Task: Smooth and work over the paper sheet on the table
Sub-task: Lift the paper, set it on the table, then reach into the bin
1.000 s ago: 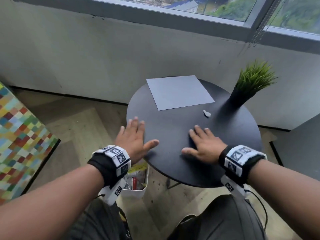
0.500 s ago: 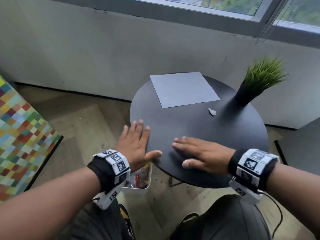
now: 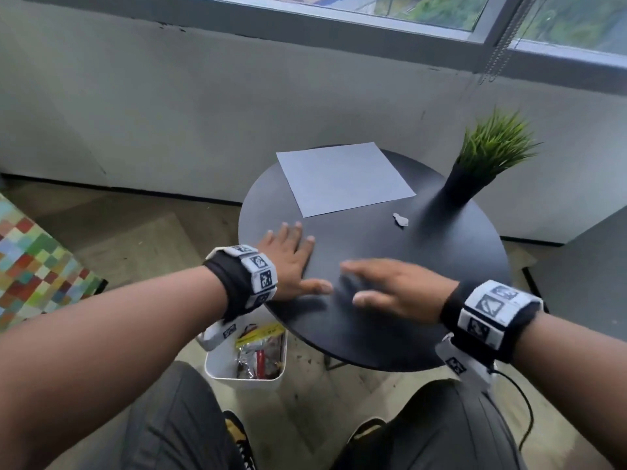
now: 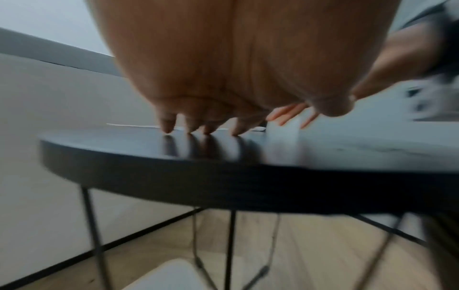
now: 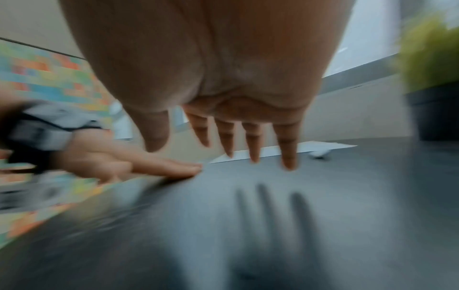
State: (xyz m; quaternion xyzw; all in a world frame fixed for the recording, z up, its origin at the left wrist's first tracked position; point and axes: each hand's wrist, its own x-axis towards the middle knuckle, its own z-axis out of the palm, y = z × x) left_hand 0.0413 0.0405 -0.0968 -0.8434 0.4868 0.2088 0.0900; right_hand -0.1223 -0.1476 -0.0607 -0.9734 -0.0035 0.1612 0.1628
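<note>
A pale grey paper sheet lies flat on the far part of the round black table; its near edge shows as a thin pale strip in the right wrist view. My left hand lies flat on the table's left edge, fingers straight and pointing at the sheet, their tips on the tabletop a short way in front of it. My right hand hovers just over the table's near middle, fingers straight and spread, pointing left toward my left thumb. Neither hand touches the paper.
A black vase with green grass stands at the table's right side. A small crumpled paper scrap lies beside it. A white bin of wrappers sits on the floor under the table's left edge. A chequered coloured panel stands at left.
My right hand has turned and swept leftward across the table toward my left hand, lifting slightly. My left hand has slid forward a little toward the sheet. The paper has not moved.
</note>
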